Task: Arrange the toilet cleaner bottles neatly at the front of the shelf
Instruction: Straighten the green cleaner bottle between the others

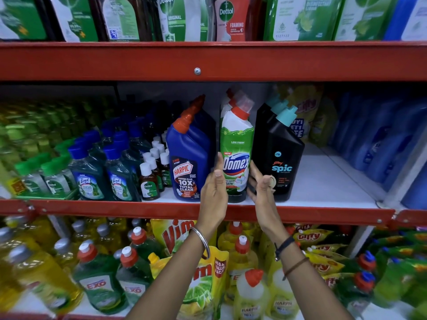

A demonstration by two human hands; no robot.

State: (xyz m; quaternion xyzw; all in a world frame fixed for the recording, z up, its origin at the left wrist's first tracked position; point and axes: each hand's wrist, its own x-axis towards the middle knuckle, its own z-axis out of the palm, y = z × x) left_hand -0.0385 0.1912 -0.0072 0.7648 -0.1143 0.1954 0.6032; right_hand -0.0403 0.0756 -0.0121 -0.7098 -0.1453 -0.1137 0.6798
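Note:
Three toilet cleaner bottles stand upright at the front of the middle shelf (323, 181): a blue Harpic bottle (189, 158), a white and green Domex bottle (236, 139) and a black Spic bottle (280, 153). More bottles of each kind line up behind them. My left hand (213, 189) presses the Domex bottle's left side, thumb on its front. My right hand (261, 188) presses its right side, fingers wedged between the Domex and Spic bottles, thumb in front of the Spic label.
Small Dettol bottles (149, 181) and Lizol bottles (89, 176) crowd the shelf to the left. Bare white shelf lies right of the Spic bottle, then blue bottles (379, 146). A red shelf beam (196, 63) runs just overhead. Dish-wash bottles and Vim pouches (203, 273) fill the shelf below.

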